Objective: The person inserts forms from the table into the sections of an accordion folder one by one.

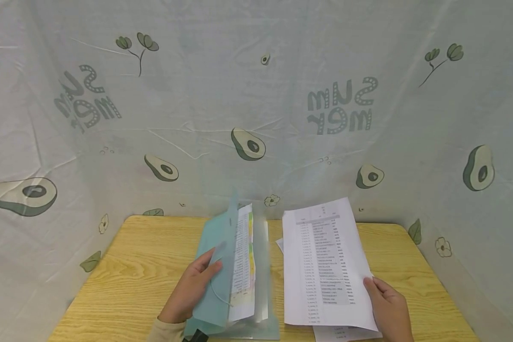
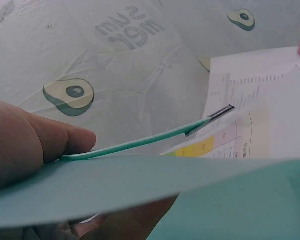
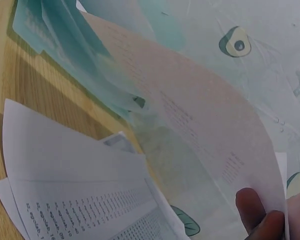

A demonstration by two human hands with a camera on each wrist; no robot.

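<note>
My left hand (image 1: 191, 290) grips the cover of a light teal document folder (image 1: 213, 266), thumb on one face and fingers on the other. That cover stands raised at the left. Inside the folder are printed sheets (image 1: 242, 266), the front one with a coloured edge strip. A thin teal cord (image 2: 140, 142) with a metal tip hangs by the left thumb. My right hand (image 1: 391, 308) pinches a white printed sheet (image 1: 299, 289) near its lower right edge. In the right wrist view, the pinched sheet (image 3: 190, 110) bends upward.
More printed paper (image 1: 337, 334) shows beneath the held sheet. Folder and papers are over a light wooden table (image 1: 124, 280). A pale curtain (image 1: 205, 95) with avocado prints encloses the back and both sides. A black item (image 1: 195, 336) shows at the left wrist.
</note>
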